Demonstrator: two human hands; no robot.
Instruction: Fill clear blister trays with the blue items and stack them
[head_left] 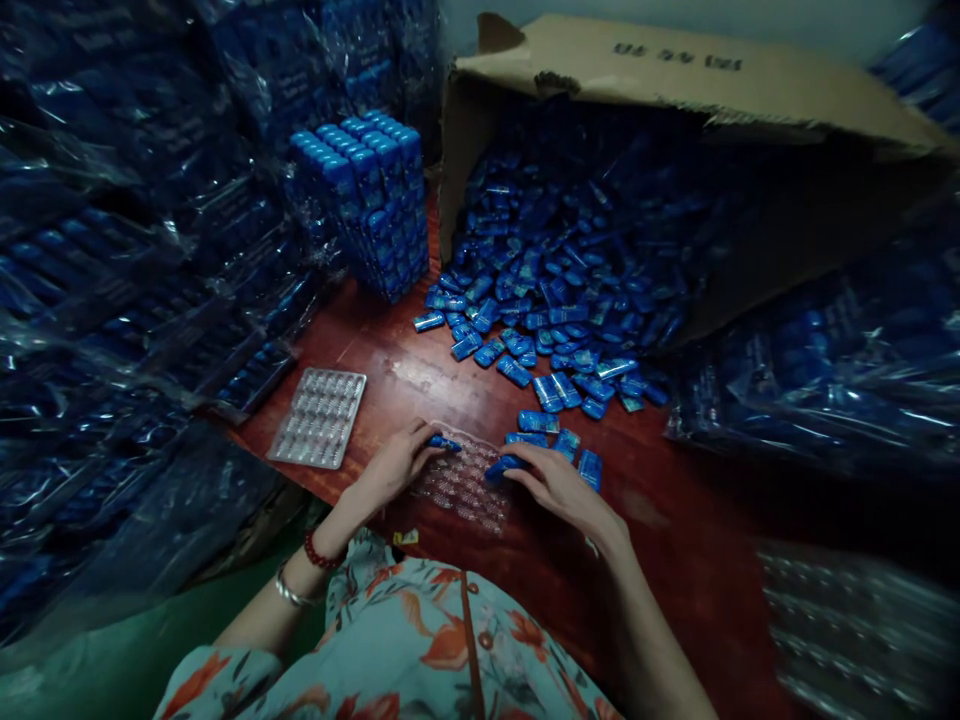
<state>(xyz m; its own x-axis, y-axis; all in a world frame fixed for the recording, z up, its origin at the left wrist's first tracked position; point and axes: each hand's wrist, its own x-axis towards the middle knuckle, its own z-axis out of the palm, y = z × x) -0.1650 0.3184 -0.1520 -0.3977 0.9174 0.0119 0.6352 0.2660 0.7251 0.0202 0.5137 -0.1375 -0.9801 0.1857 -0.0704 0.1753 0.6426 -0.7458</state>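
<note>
A clear plastic tray [466, 490] with moulded pockets lies on the red-brown table in front of me. My left hand [396, 462] is at its upper left corner, fingers closed on a small blue packet [445, 442]. Over the tray's right side, my right hand [559, 482] pinches another blue packet [501, 466] between thumb and fingers. Several loose blue packets [538, 421] lie just beyond and beside my right hand. The small print on the packets is too blurred to read.
A tipped cardboard box [637, 70] spills a heap of blue packets [525, 290] onto the table [360, 335]. A tall stack of filled trays [367, 200] stands back left. A clear tray stack [319, 418] lies left, more trays [855, 620] right. Plastic-wrapped bundles [97, 300] crowd the sides.
</note>
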